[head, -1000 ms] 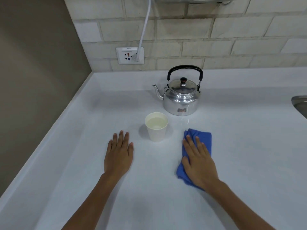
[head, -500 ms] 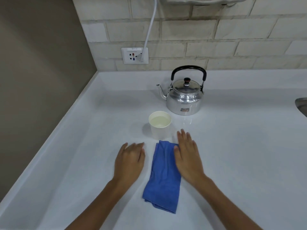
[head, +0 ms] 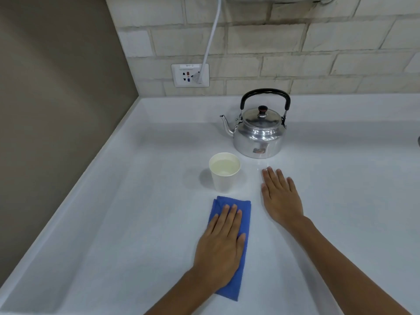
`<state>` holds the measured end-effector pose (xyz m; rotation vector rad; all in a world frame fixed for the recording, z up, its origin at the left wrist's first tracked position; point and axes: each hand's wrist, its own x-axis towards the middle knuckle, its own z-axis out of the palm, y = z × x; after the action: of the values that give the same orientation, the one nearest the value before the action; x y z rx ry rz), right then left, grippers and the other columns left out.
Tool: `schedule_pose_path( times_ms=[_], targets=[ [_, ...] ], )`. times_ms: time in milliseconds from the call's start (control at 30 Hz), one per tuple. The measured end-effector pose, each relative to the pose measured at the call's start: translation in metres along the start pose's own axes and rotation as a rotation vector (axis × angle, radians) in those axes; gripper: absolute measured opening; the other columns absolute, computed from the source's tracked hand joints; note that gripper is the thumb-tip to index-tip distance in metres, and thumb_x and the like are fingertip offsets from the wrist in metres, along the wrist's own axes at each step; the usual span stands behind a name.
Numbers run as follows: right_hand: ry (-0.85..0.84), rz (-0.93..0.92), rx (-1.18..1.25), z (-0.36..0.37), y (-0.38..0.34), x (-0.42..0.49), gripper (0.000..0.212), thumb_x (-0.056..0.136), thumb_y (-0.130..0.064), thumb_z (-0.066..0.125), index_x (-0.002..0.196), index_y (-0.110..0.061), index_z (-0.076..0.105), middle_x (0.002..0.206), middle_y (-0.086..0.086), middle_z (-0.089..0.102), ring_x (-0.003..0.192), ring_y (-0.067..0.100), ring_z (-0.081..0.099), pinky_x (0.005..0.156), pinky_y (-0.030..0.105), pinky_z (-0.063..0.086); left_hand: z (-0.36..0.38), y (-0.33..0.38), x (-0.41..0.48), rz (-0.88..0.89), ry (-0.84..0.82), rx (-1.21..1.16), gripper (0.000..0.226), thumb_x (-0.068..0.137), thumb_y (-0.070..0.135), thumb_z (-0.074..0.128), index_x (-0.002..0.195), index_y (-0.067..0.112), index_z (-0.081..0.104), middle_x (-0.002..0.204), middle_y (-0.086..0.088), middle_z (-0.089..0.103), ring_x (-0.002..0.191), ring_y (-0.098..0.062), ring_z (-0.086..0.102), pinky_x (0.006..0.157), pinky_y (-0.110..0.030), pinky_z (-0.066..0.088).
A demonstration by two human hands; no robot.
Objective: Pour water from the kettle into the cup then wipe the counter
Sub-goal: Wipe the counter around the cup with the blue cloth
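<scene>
A shiny metal kettle with a black handle stands upright at the back of the white counter, spout to the left. In front of it, to the left, a white paper cup holds water. A folded blue cloth lies just in front of the cup. My left hand presses flat on the cloth, fingers straight and pointing toward the cup. My right hand rests flat on the bare counter to the right of the cup and in front of the kettle, holding nothing.
A grey wall borders the counter on the left and a brick wall at the back. A wall socket with a white cable plugged in sits behind the kettle's left. A sliver of a metal sink edge shows at far right.
The cloth slid from right to left across the counter under my right hand. My left hand has taken it over, and my right hand has moved off to the right.
</scene>
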<state>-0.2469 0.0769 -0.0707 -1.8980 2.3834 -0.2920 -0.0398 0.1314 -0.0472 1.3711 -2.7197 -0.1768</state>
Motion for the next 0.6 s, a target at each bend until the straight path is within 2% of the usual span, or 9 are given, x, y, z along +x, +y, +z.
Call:
schedule_pose_path(
  times_ms=[67, 133, 200, 267, 333, 400, 533, 600],
  targets=[
    [0.008, 0.007, 0.002, 0.001, 0.000, 0.000, 0.050, 0.099, -0.029, 0.015, 0.145, -0.019, 0.001, 0.157, 0.000, 0.004, 0.144, 0.019, 0.000, 0.118, 0.040, 0.003, -0.001, -0.022, -0.011, 0.000, -0.007, 0.022, 0.055, 0.097, 0.033, 0.012, 0.128, 0.011, 0.050, 0.135, -0.002, 0.053, 0.126, -0.016, 0.047, 0.114, -0.033, 0.012],
    [0.023, 0.011, -0.006, 0.002, 0.000, 0.000, 0.050, 0.098, -0.030, 0.016, 0.145, -0.019, 0.002, 0.157, 0.000, 0.004, 0.144, 0.019, 0.001, 0.118, 0.040, 0.004, -0.005, -0.053, -0.018, -0.055, 0.042, 0.046, 0.055, 0.097, 0.029, 0.013, 0.124, 0.004, 0.054, 0.131, -0.009, 0.056, 0.122, -0.024, 0.051, 0.111, -0.032, 0.015],
    [0.030, 0.017, -0.018, 0.004, -0.001, 0.000, 0.050, 0.098, -0.030, 0.015, 0.145, -0.019, 0.001, 0.157, -0.001, 0.004, 0.144, 0.019, 0.001, 0.118, 0.040, 0.004, -0.012, -0.091, -0.016, -0.112, 0.094, 0.078, 0.060, 0.097, 0.030, 0.010, 0.123, -0.002, 0.053, 0.130, -0.015, 0.055, 0.119, -0.031, 0.053, 0.111, -0.028, 0.011],
    [0.027, 0.026, -0.022, 0.006, -0.002, 0.001, 0.051, 0.097, -0.031, 0.013, 0.145, -0.019, -0.001, 0.157, -0.001, 0.002, 0.144, 0.019, -0.001, 0.118, 0.040, 0.002, -0.014, -0.125, -0.003, -0.188, 0.166, 0.033, 0.063, 0.096, 0.038, 0.006, 0.135, -0.002, 0.035, 0.145, -0.013, 0.036, 0.133, -0.029, 0.037, 0.114, -0.023, 0.004],
    [0.026, 0.033, -0.025, 0.007, -0.003, 0.002, 0.051, 0.097, -0.031, 0.011, 0.144, -0.020, -0.003, 0.157, -0.002, 0.000, 0.144, 0.018, -0.003, 0.118, 0.040, 0.001, -0.011, -0.148, 0.024, -0.277, 0.133, -0.017, 0.055, 0.096, 0.035, 0.011, 0.143, 0.006, 0.010, 0.155, -0.006, 0.009, 0.144, -0.020, 0.008, 0.116, -0.026, -0.001],
    [0.024, 0.033, -0.030, 0.007, -0.004, 0.003, 0.052, 0.096, -0.031, 0.010, 0.144, -0.020, -0.005, 0.157, -0.002, -0.001, 0.144, 0.017, -0.005, 0.118, 0.040, 0.000, -0.008, -0.149, 0.066, -0.324, 0.135, -0.041, 0.050, 0.098, 0.025, 0.019, 0.143, 0.005, 0.008, 0.156, -0.010, 0.007, 0.144, -0.022, 0.001, 0.117, -0.030, 0.000],
    [0.033, 0.031, -0.034, 0.008, -0.003, 0.004, 0.052, 0.096, -0.031, 0.011, 0.144, -0.020, -0.005, 0.157, -0.003, -0.001, 0.144, 0.016, -0.004, 0.118, 0.039, 0.001, -0.002, -0.123, 0.119, -0.233, 0.134, -0.036, 0.049, 0.099, 0.021, 0.019, 0.143, 0.002, 0.009, 0.155, -0.013, 0.009, 0.144, -0.024, 0.002, 0.118, -0.032, 0.000],
    [0.045, 0.023, -0.025, 0.009, -0.002, 0.003, 0.052, 0.096, -0.031, 0.012, 0.144, -0.021, -0.004, 0.157, -0.004, 0.001, 0.144, 0.016, -0.003, 0.118, 0.039, 0.001, 0.005, -0.120, 0.114, -0.142, 0.127, -0.043, 0.049, 0.099, 0.023, 0.021, 0.143, 0.006, 0.010, 0.156, -0.009, 0.010, 0.144, -0.020, 0.002, 0.116, -0.027, -0.003]
  ],
)
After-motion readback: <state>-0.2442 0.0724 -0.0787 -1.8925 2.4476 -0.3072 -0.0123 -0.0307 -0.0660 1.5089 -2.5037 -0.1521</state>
